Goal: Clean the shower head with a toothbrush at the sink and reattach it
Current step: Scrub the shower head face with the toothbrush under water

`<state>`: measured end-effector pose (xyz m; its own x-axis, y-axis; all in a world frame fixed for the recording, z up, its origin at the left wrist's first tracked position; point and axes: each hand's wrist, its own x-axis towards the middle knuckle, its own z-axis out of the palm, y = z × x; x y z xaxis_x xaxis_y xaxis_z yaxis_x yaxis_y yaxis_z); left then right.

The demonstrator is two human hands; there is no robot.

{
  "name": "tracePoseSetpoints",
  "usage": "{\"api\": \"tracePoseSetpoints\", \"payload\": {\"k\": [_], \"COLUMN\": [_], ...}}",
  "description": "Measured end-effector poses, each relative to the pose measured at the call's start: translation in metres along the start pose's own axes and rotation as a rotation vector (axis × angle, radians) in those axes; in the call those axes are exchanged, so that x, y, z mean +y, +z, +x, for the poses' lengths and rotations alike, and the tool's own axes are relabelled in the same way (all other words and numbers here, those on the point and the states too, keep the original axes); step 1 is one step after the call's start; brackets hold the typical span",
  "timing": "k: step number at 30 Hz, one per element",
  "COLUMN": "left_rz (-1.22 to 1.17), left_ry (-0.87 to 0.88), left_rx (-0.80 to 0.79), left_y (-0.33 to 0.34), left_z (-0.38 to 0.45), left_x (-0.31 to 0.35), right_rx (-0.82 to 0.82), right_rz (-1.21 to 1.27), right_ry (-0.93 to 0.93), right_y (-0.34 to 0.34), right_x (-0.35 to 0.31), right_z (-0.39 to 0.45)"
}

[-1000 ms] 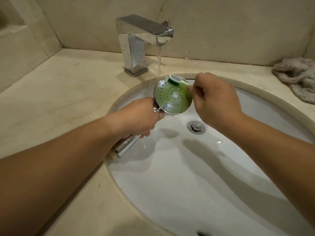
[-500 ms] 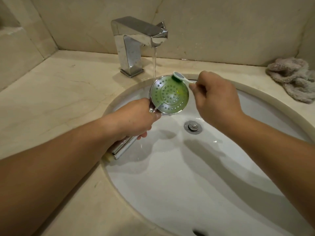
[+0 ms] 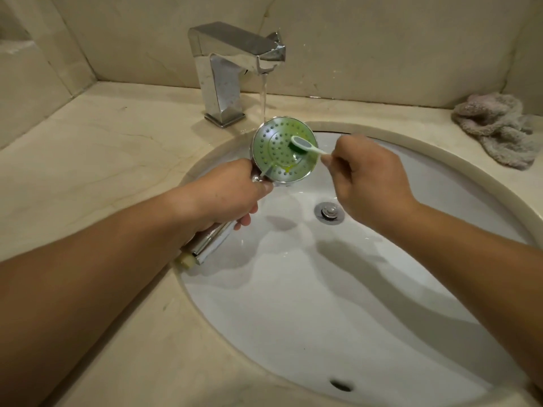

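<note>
A chrome shower head [image 3: 273,151] with a round, green-smeared spray face full of holes is held over the white sink [image 3: 411,289], face up toward me. My left hand [image 3: 232,195] grips its chrome handle, whose end sticks out over the basin's left rim. My right hand [image 3: 367,180] pinches the pale handle of a toothbrush [image 3: 302,144]. The brush's head with green bristles presses on the right part of the spray face. Water from the chrome tap [image 3: 235,60] falls onto the top edge of the shower head.
A crumpled grey cloth [image 3: 496,127] lies on the beige marble counter [image 3: 102,160] at the back right. The sink's metal drain plug [image 3: 328,212] is under my right hand. An overflow hole [image 3: 340,384] is at the basin's near side. Tiled walls close the back and left.
The toothbrush head has moved from the top rim of the spray face down onto its right middle part. My left hand keeps hold of the handle.
</note>
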<state>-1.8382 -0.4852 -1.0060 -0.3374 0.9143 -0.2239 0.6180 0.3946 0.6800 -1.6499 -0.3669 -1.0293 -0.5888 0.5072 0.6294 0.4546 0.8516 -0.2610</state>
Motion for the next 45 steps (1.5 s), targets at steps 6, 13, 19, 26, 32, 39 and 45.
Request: {"api": "tracePoseSetpoints", "payload": {"k": [6,13,19,26,32,39,45], "left_rz": [-0.017,-0.062,-0.095,-0.087,-0.104,-0.074,-0.045], "left_ry": [0.005,-0.005,-0.012,-0.013,-0.029,-0.015,-0.008], "left_rx": [0.002,-0.004,-0.012,-0.008,-0.038,-0.034,-0.022], "left_y": [0.000,0.000,0.000,0.002,0.003,0.004,0.006], "left_z": [-0.002,-0.002,-0.001,-0.001,0.001,0.001,0.002], "left_x": [0.001,0.000,-0.001,-0.001,-0.003,0.001,0.001], "right_rx": [-0.002,-0.016,-0.023,-0.029,-0.029,-0.039,-0.002], "right_rz": [-0.023,-0.022,-0.013,-0.020,-0.024,-0.023,-0.036], "right_ry": [-0.116,-0.124,-0.147,-0.172,-0.203,-0.213,-0.065], "right_y": [0.005,0.007,0.011,0.014,0.017,0.018,0.016], "right_x": [0.000,0.012,0.013,0.011,0.010,0.004,0.003], "right_z": [-0.007,-0.011,-0.012,-0.011,-0.012,-0.012,-0.004]}}
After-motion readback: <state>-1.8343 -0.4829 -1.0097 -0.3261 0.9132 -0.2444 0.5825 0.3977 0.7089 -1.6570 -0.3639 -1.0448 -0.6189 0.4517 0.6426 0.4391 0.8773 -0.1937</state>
